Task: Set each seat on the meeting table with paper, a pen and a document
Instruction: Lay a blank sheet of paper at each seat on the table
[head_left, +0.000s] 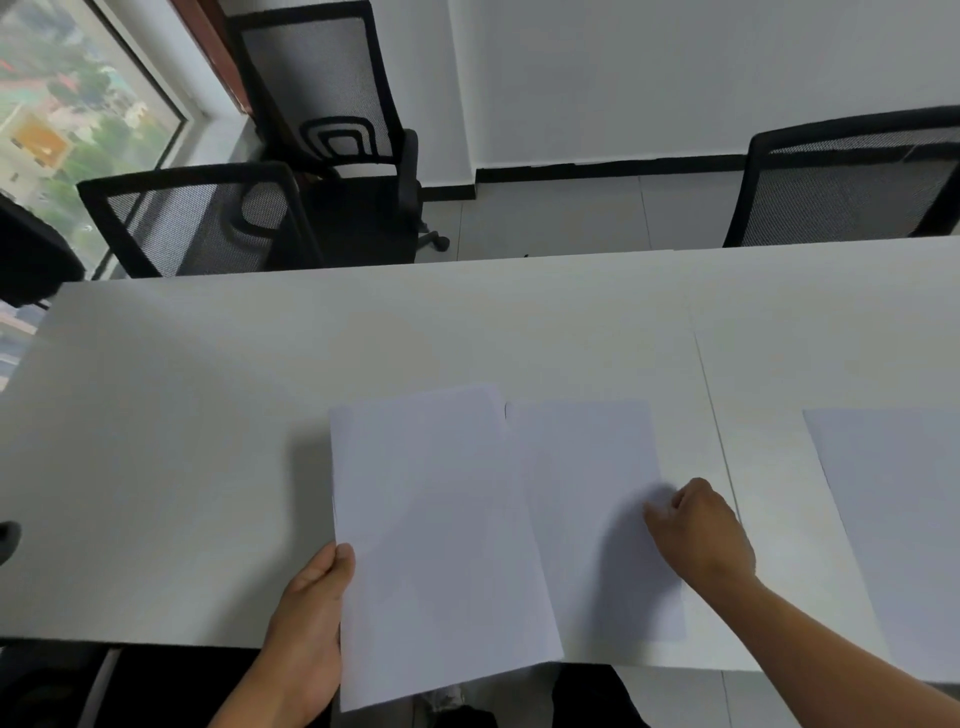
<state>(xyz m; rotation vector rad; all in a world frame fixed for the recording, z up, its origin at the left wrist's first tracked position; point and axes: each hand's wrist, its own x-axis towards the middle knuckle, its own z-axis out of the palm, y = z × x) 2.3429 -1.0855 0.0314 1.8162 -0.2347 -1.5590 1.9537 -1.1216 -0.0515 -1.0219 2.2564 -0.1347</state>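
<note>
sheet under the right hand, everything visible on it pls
The single sheet is plain white paper, blank, portrait, lying flat on the white table near its front edge. The right hand touches its right edge, fingers curled. The paper stack held by the left hand covers its left edge.

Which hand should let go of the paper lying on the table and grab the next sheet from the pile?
Probably the right hand. It pinches the edge of the sheet lying flat on the table, so it could let go. The left hand is busy holding the stack of paper.
</note>
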